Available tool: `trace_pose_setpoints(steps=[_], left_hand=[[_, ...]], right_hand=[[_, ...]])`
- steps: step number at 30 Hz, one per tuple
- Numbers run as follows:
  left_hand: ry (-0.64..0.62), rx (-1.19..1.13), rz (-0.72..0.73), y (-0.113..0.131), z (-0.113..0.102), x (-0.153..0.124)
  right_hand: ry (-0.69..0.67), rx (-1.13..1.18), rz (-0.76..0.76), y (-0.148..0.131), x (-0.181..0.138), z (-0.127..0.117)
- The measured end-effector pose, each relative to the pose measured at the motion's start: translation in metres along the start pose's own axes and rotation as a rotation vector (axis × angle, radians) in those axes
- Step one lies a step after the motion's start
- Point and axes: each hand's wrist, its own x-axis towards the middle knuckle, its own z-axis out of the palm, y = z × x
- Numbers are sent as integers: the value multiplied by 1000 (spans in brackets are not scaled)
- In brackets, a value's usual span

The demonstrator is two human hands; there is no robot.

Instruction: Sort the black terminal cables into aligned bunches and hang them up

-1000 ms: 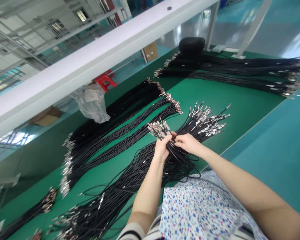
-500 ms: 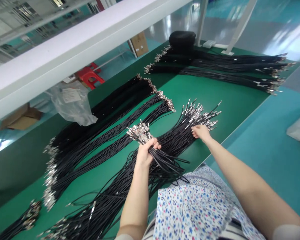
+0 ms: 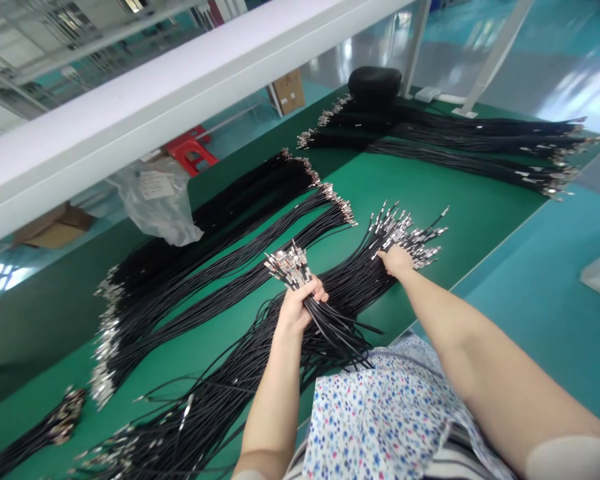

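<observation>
My left hand [image 3: 303,303] is closed round a bunch of black cables [image 3: 337,331]. Their metal-tipped ends [image 3: 290,265] fan out above my fist, and the lengths hang down below it. Under that bunch lies a large loose pile of black cables [image 3: 230,373] with silvery connectors at both ends. My right hand [image 3: 397,261] rests at the far right end of this pile, just below its connectors [image 3: 410,233]. Its fingers are drawn together against the cables; what sits between the fingertips is too small to make out.
Sorted rows of black cables [image 3: 220,233] lie behind the pile on the green table [image 3: 460,187]. More bundles [image 3: 455,147] stretch across the far right. A small bundle [image 3: 35,430] is at lower left. A white beam [image 3: 180,100] crosses above; a plastic bag [image 3: 163,207] hangs beneath it.
My right hand has shifted slightly up and into the connector end of the pile. My left hand still grips its bunch. The whole view has swung a little.
</observation>
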Motion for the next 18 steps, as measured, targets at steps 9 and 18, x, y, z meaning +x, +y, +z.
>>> trace_pose_setpoints(steps=[9,18], left_hand=[[3,-39,24,-6,-1,-1],[59,118,3,-7,21,16]], right_hand=[[-71,327,-96,-13,-24,-4],[-451,567,-619,-22,-99,-37]])
